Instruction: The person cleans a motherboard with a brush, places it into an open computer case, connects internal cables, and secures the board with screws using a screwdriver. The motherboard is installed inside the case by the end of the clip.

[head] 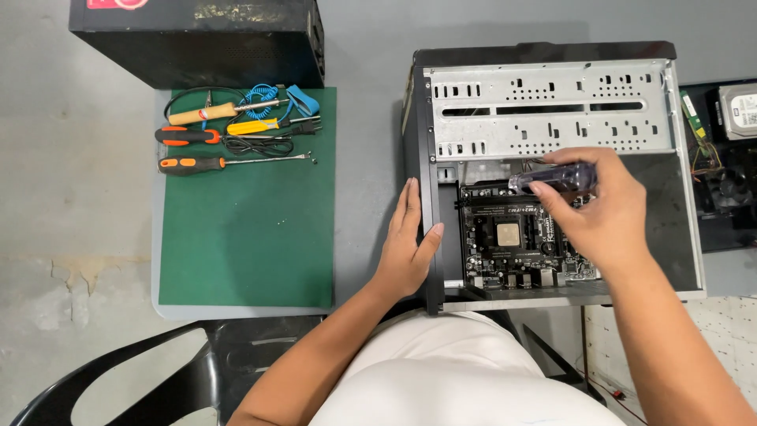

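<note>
An open black computer case (552, 87) lies on its side in front of me, with a black motherboard (505, 237) inside it. My right hand (603, 209) is over the board and grips a screwdriver with a clear dark handle (556, 177); its tip is hidden. My left hand (410, 248) rests flat against the case's left edge (432, 237), fingers along the outside and thumb hooked over the rim. It holds nothing.
A green mat (244, 229) to the left carries orange-handled screwdrivers (193, 164), a yellow-handled tool (252, 126), a blue coiled strap (272, 96) and cables. A second black case (197, 39) stands behind it. A hard drive (737, 110) lies at the right. A black chair (158, 371) sits below.
</note>
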